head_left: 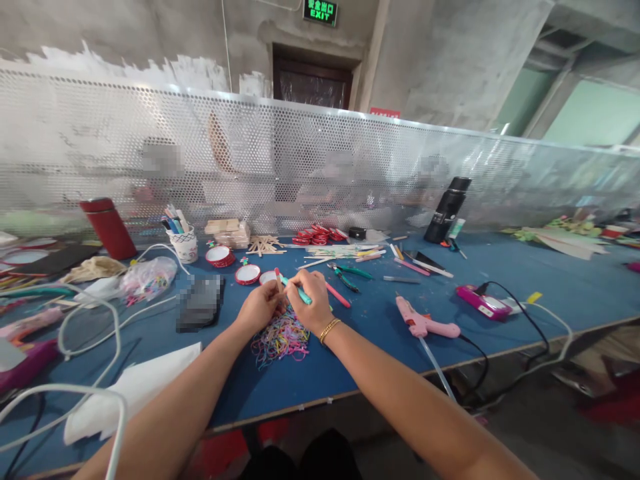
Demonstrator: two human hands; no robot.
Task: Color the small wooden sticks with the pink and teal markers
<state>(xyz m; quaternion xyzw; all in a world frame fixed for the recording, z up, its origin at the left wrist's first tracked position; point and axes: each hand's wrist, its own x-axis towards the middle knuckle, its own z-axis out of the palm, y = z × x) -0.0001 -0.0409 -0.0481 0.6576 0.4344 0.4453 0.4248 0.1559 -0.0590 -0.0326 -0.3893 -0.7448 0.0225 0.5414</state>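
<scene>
My left hand (261,307) is closed on a small flat stick (279,279) with a reddish top, held upright. In my right hand (311,300) is a teal marker (303,295), gripped like a pen, its front end close to the stick; I cannot tell whether they touch. A heap of thin multicoloured bands or cords (283,339) lies under both hands. Just beyond are round red-rimmed white discs (247,274). A coral-red pen-like stick (338,295) rests right of my right hand, near green-handled pliers (350,275).
A pink glue gun (425,321) and a magenta box (483,303) with cables lie on the right. A dark phone (201,303), white cable and white sheet (140,387) are on the left. Red (109,228) and black bottles (447,210) stand before the perforated metal screen (300,160).
</scene>
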